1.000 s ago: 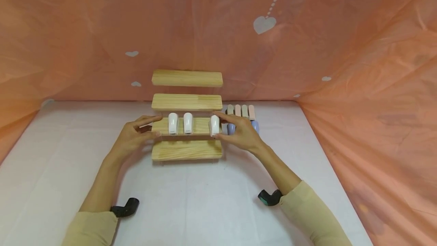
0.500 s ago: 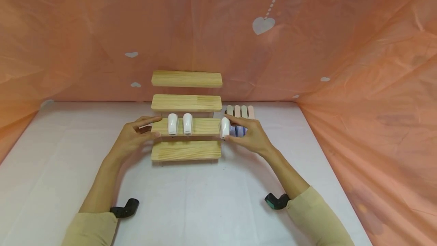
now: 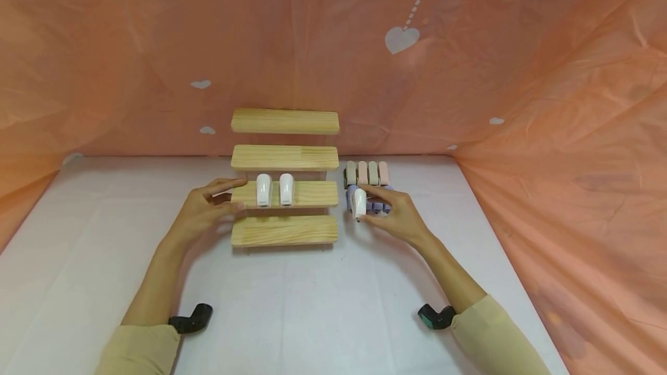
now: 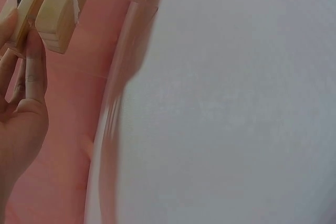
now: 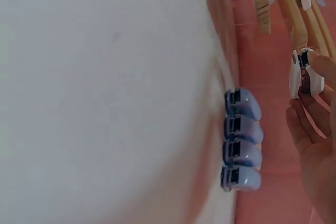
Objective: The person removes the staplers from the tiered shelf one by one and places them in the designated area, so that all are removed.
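Observation:
A stepped wooden shelf rack has two white mini staplers point(image 3: 264, 190) standing side by side on its second board from the front point(image 3: 315, 194). My left hand point(image 3: 198, 210) grips the left end of that board, thumb at the front edge and fingers at the back; the left wrist view shows fingertips point(image 4: 34, 43) against the wood. To the right of the rack, my right hand point(image 3: 398, 217) pinches a third white stapler point(image 3: 359, 203) between thumb and fingers. In the right wrist view this stapler point(image 5: 295, 80) is held upright, above the table, and partly covered by the thumb.
Several lilac-blue staplers point(image 5: 242, 150) stand in a row right of the rack, partly hidden by my right hand in the head view. Behind them is a row of green and pink staplers point(image 3: 362, 172). A peach cloth point(image 3: 443, 91) hangs behind the white-covered table point(image 3: 312, 311).
My right hand has lifted the white stapler off the right end of the board and carried it right, to over the lilac-blue row. The left hand has stayed in place.

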Demonstrator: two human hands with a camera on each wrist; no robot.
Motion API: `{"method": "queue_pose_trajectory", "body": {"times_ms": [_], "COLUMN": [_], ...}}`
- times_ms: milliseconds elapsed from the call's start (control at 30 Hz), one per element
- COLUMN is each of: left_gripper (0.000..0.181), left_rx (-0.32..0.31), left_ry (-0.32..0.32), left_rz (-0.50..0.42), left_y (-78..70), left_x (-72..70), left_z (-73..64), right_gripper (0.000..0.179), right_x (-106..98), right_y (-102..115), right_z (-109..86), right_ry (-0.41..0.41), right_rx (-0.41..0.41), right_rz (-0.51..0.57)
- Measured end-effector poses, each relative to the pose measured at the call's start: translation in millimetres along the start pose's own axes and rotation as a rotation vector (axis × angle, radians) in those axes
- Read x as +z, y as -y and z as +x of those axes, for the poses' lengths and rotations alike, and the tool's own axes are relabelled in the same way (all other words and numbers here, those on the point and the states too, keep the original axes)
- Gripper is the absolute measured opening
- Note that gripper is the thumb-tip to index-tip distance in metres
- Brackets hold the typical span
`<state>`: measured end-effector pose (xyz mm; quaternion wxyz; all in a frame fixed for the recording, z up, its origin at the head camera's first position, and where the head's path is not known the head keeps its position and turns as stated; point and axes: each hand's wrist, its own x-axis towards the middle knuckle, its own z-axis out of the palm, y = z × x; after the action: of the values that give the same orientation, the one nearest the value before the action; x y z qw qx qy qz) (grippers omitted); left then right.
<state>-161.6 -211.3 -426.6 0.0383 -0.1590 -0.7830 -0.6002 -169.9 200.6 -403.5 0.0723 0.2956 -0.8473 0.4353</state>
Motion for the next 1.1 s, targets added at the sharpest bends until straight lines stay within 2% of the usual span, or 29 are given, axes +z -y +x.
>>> {"method": "queue_pose_trajectory", "body": {"times_ms": [167, 267, 400, 567, 700, 933, 1100], "left_gripper": [0.048, 0.048, 0.049, 0.048, 0.048, 0.048, 0.048], "left_rx": [-0.009, -0.017, -0.022, -0.014, -0.007, -0.013, -0.024], "left_ry": [-0.001, 0.000, -0.002, -0.001, -0.001, -0.001, -0.001], "left_rz": [-0.004, -0.003, 0.002, -0.003, 0.004, -0.003, -0.012], "left_y": [0.2, -0.4, -1.1, 0.1, 1.1, 0.0, -0.6], "left_x": [-0.1, 0.0, 0.1, -0.2, -0.5, 0.4, 0.1], "left_z": [-0.9, -1.1, -0.9, -0.4, 0.0, -0.6, -0.8], "right_gripper": [0.059, 0.058, 0.057, 0.060, 0.060, 0.057, 0.058], "right_x": [-7, -9, -3, 8, 13, 18, 22], "right_y": [21, 24, 7, -22, -26, -31, -36], "right_z": [-5.8, -9.2, -14.6, -23.0, -25.8, -29.6, -32.6], "right_ry": [0.013, 0.022, 0.029, 0.049, 0.064, 0.054, 0.040], "right_rx": [0.016, 0.039, 0.081, 0.194, 0.260, 0.288, 0.313], "right_rz": [-0.006, 0.025, 0.087, 0.145, 0.169, 0.125, 0.153]}}
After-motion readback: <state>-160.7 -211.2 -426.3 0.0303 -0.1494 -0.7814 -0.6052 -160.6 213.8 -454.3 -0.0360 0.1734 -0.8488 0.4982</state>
